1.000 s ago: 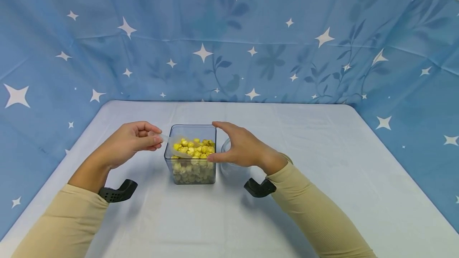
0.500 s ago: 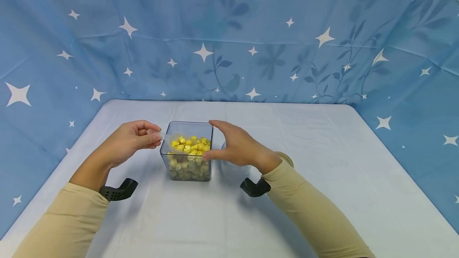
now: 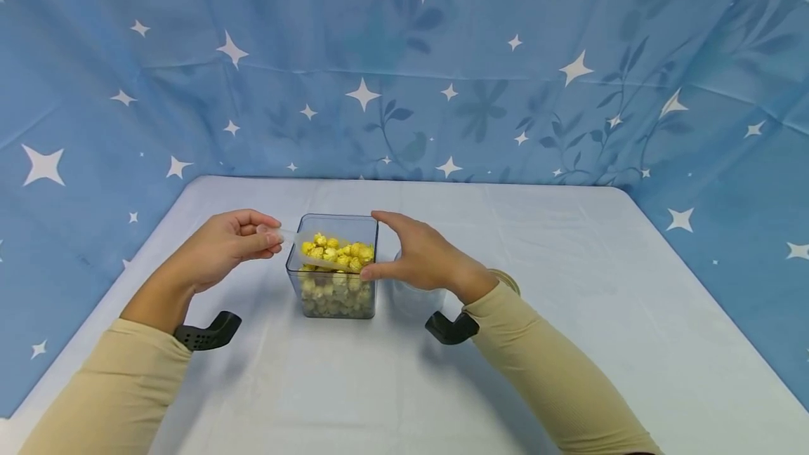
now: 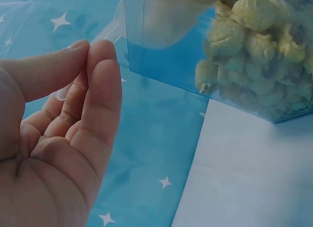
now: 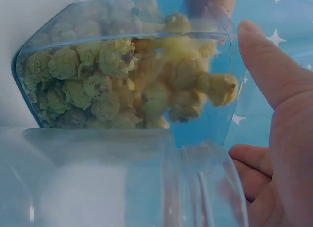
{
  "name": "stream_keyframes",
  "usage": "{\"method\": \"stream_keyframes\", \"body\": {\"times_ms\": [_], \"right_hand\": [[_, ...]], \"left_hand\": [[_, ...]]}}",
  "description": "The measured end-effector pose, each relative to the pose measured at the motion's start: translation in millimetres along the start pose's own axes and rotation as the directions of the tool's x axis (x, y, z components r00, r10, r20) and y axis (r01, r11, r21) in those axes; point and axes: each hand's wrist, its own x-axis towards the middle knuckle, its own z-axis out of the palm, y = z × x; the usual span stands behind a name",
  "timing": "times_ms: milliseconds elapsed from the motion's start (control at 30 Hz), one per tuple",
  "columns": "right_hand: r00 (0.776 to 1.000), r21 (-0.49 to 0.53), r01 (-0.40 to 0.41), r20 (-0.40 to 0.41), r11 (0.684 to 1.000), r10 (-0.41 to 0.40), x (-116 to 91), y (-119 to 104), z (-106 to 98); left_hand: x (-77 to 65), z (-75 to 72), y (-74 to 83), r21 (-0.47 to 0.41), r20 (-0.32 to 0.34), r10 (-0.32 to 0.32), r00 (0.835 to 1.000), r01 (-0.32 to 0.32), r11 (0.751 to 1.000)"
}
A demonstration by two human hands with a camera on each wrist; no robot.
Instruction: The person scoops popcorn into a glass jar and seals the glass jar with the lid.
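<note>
My left hand [image 3: 230,244] pinches the handle of a translucent plastic scoop [image 3: 287,234] between thumb and fingertips. The scoop's bowl reaches into a clear bluish square container [image 3: 316,225], among yellow popcorn [image 3: 331,251]. In the left wrist view the handle [image 4: 115,29] runs up from the fingertips behind the container wall. My right hand [image 3: 430,255] grips the container's right side, thumb at the near rim corner and fingers at the far one. The right wrist view shows this thumb [image 5: 269,60] right at the rim, and popcorn [image 5: 107,90] through the wall.
Just right of the container, partly under my right hand, stands a clear jar [image 3: 417,300]; it fills the lower part of the right wrist view. A gold-coloured ring-shaped lid [image 3: 508,281] shows behind the right wrist. A star-patterned blue curtain [image 3: 404,55] hangs behind the white table [image 3: 392,385].
The container and my right hand have shifted slightly left and back on the table. The scoop's bowl has changed its tilt among the popcorn; my left hand keeps its pinch.
</note>
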Motion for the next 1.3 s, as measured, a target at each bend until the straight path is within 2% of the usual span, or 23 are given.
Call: {"method": "stream_keyframes", "body": {"times_ms": [300,567,867,1000,1300], "right_hand": [[1.0,0.0,0.0,-0.007,1.0,0.0,0.5,2.2,0.2],[1.0,0.007,-0.003,-0.008,1.0,0.003,0.8,2.5,-0.2],[1.0,0.006,-0.011,-0.006,1.0,0.011,0.8,2.5,0.0],[1.0,0.006,-0.012,-0.006,1.0,0.012,0.8,2.7,0.5],[1.0,0.025,0.007,-0.013,1.0,-0.006,-0.9,3.3,2.4]], "left_hand": [[0.3,0.6,-2.0,-0.079,-0.009,0.024,1.0,-0.024,0.997],[-0.8,-1.7,-4.3,-0.158,-0.012,0.073,0.997,-0.074,0.985],[-3.2,-6.0,0.9,-0.19,-0.045,0.077,0.996,-0.084,0.978],[-4.6,-6.7,-0.2,-0.248,-0.05,0.085,0.995,-0.094,0.964],[-5.9,-3.8,-5.0,-0.382,-0.056,0.117,0.991,-0.13,0.915]]}}
